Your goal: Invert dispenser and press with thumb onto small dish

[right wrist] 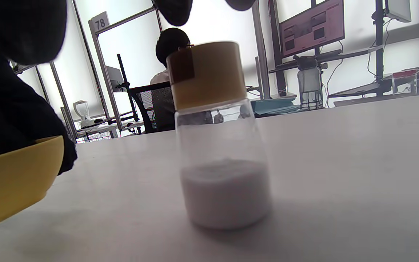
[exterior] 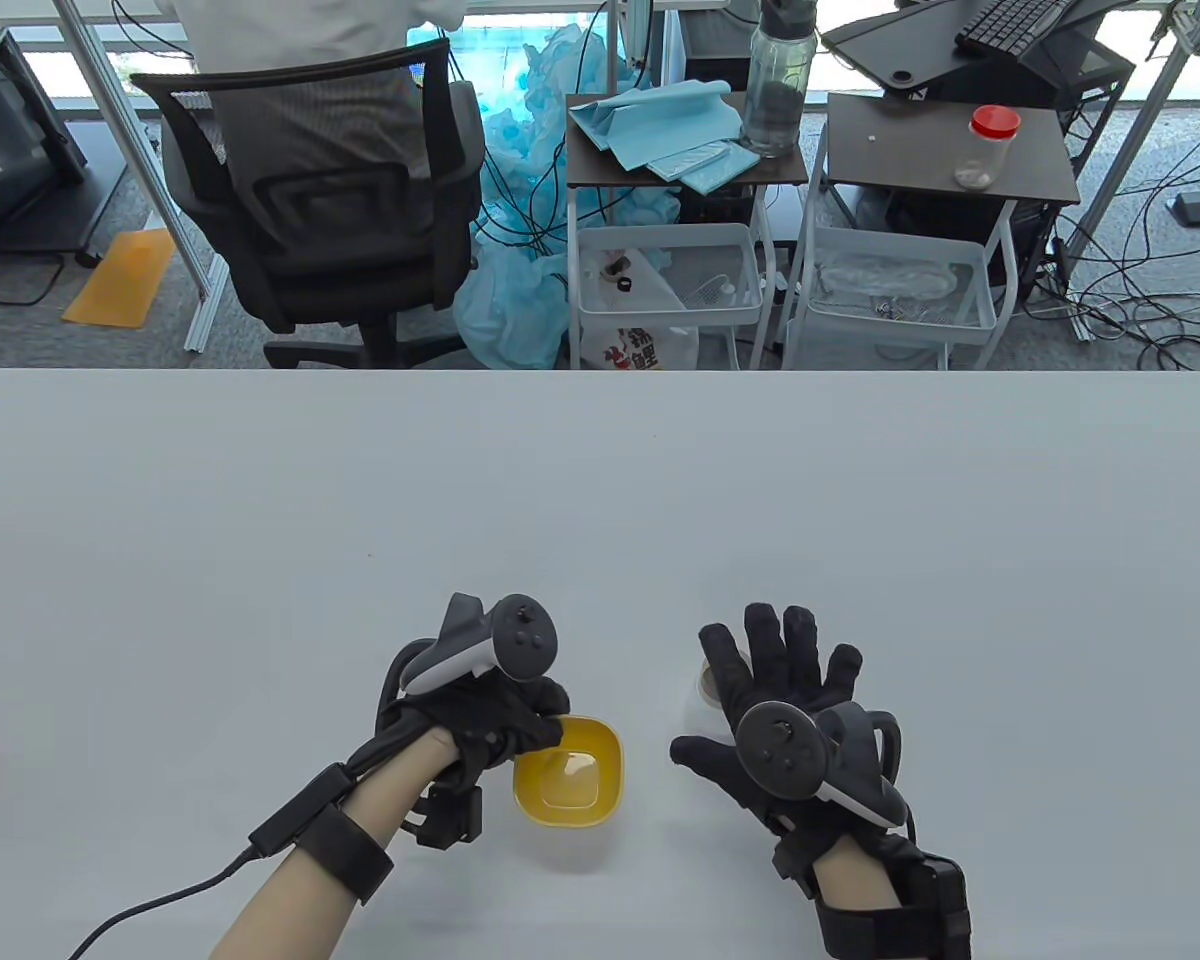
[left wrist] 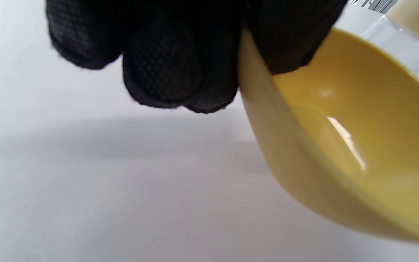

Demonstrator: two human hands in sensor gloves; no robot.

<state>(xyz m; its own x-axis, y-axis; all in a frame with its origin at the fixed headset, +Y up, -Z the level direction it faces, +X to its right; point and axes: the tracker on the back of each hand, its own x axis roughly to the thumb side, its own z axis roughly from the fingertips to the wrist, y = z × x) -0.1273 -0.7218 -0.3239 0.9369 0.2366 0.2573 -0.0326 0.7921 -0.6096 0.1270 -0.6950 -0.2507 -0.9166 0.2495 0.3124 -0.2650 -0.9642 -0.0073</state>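
Note:
A small yellow dish (exterior: 572,770) sits near the table's front edge; it also shows in the left wrist view (left wrist: 358,145) and in the right wrist view (right wrist: 13,178). My left hand (exterior: 505,715) pinches its near-left rim, thumb inside and fingers (left wrist: 166,65) outside. The dispenser (right wrist: 220,138), a clear glass jar with a tan cap and white powder in its lower part, stands upright on the table right of the dish. In the table view only its cap (exterior: 706,684) peeks out beside my right hand (exterior: 760,690), which hovers over it with fingers spread, not touching it.
The white table (exterior: 600,480) stretches far beyond the hands. Past its far edge stand an office chair (exterior: 330,210), two small carts (exterior: 680,150) with a water bottle and a red-lidded jar, and cables on the floor.

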